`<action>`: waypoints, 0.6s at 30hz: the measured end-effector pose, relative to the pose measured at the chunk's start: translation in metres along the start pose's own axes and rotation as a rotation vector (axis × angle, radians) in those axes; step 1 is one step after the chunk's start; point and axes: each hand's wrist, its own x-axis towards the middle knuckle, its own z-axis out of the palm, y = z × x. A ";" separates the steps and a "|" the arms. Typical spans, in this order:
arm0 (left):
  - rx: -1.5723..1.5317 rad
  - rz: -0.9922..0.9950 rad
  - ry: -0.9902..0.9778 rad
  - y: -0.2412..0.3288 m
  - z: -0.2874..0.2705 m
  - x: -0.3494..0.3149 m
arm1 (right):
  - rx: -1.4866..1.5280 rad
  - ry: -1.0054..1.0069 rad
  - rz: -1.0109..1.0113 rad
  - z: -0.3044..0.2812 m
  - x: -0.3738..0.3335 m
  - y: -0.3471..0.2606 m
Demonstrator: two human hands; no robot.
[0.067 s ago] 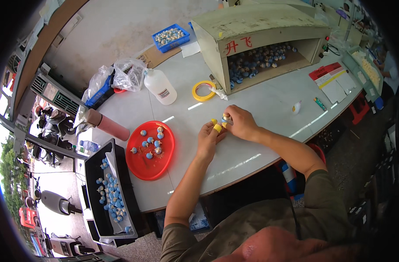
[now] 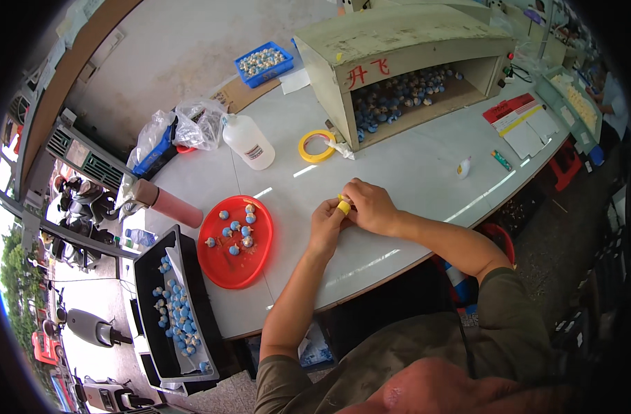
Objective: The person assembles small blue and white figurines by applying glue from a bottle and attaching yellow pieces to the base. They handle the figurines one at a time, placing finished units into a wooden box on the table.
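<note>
Left hand [image 2: 325,224]: above the near middle of the grey table [image 2: 426,179], yellow covers on its fingers, fingertips bent in narrowly against the right hand.
Right hand [image 2: 372,207]: just right of the left one, fingers curled and drawn together at the left fingertips.
Between the fingers: hidden by the knuckles, so I cannot tell whether either hand grips a piece.
Red plate [image 2: 234,276]: left of the hands, carrying several loose blue-and-white pieces [image 2: 234,250].
Black bin [image 2: 208,317]: left of the plate and reaching nearer, with many similar pieces on a pale liner.
Yellow tape roll [image 2: 304,147]: flat, beyond the hands, right of the white bottle [image 2: 250,141].
Metal box [image 2: 398,45]: far side, open-fronted, more such pieces inside.
Blue tray [image 2: 274,77]: far left of that box, filled with small pieces.
</note>
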 end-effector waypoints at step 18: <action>0.246 -0.096 -0.065 0.009 0.012 -0.010 | -0.553 0.612 0.550 -0.139 -0.118 0.136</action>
